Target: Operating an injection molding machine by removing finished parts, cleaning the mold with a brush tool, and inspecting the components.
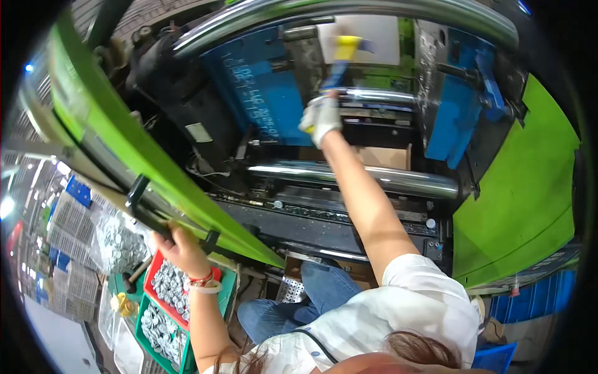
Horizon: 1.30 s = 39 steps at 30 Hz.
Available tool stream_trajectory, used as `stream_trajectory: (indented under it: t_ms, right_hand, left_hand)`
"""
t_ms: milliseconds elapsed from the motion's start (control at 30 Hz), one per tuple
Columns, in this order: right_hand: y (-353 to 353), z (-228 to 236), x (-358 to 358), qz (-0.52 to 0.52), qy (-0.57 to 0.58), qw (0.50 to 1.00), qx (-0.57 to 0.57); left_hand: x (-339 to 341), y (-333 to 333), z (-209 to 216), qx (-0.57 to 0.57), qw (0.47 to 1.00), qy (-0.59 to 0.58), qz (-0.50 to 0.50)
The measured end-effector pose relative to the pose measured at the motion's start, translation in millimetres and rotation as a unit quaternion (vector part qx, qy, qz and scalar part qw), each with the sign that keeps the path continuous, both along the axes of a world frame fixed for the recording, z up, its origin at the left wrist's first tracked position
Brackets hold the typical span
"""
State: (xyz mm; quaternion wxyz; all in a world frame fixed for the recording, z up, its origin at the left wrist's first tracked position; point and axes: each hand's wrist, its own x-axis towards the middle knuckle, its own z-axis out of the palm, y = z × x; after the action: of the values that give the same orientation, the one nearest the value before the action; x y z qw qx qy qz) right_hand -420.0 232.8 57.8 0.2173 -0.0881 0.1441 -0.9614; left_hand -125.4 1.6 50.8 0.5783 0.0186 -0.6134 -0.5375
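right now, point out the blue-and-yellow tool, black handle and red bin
Blue-and-yellow tool (337, 70), head view: its blurred blue part
Black handle (149, 218), head view: its bar
Red bin (153, 267), head view: its left wall

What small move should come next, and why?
Probably draw the right hand and its blurred blue-and-yellow tool out of the machine before moving the green door: the gloved hand is inside, while the left hand holds the black handle.

Off to the left, the desk (132, 300) is crowded: a red bin (167, 311) and a green bin (138, 321) stand touching, both heaped with small silvery metal parts. Beside them lie a hammer (129, 283) and a yellow object (123, 305) I can't make out.
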Motion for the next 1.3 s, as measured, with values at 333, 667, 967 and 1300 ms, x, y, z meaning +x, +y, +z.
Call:
stream_trajectory:
  t_ms: [333,667,967,1300]
  right_hand:
    - [25.4,-15.5,-28.9,-0.199,0.050,0.979,-0.001]
    - [38.7,-41.6,-50.1,-0.209,0.050,0.964,0.157]
    - [14.7,-0.4,-79.2,-0.043,0.003,0.967,0.250]
    - [34.1,5.8,-102.8,-0.251,-0.030,0.968,0.000]
  left_hand:
    - [-3.5,5.2,3.1,-0.028,0.999,-0.020,0.040]
    - [-2.9,3.5,1.2,-0.009,1.000,-0.016,0.020]
    - [-4.2,4.7,2.0,-0.026,0.999,-0.017,0.037]
    - [-8.4,5.3,-2.3,0.002,0.998,0.003,0.068]
